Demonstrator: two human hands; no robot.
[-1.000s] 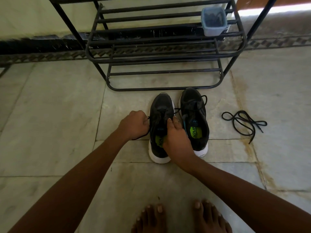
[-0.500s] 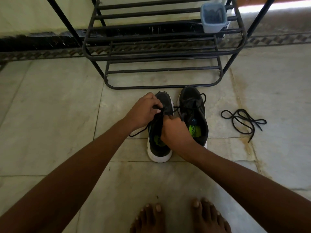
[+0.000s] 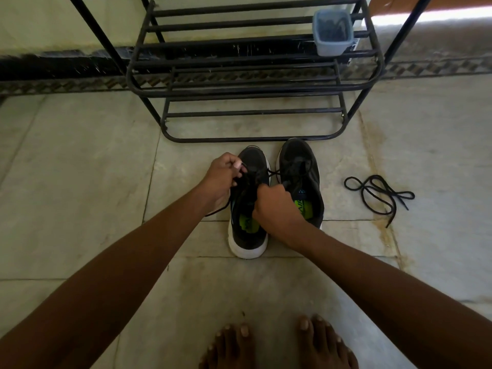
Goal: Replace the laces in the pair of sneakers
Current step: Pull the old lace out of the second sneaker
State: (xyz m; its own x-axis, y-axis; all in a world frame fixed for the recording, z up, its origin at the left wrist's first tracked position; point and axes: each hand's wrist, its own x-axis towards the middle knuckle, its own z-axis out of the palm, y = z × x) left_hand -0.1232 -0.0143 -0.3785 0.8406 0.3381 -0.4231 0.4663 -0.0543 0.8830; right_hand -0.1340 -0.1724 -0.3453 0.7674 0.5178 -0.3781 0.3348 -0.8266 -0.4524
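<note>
Two black sneakers with white soles stand side by side on the floor, toes toward the rack. Over the left sneaker (image 3: 249, 235), my left hand (image 3: 222, 179) pinches a black lace at the eyelets near the toe. A loose end of that lace trails out below the hand to the left. My right hand (image 3: 274, 202) grips the tongue and upper of the same shoe. The right sneaker (image 3: 299, 166) still carries its lace, and part of it lies hidden behind my right hand. A loose black lace (image 3: 378, 193) lies coiled on the floor to the right.
A black metal shoe rack (image 3: 250, 86) stands just beyond the sneakers, against the wall. A small blue-grey container (image 3: 332, 31) sits on its upper right bars. My bare feet (image 3: 277, 344) are at the bottom edge. The floor is pale stone tile.
My left hand has moved from beside the left sneaker up over its toe end, pulling the lace. My right hand has curled tighter on the tongue.
</note>
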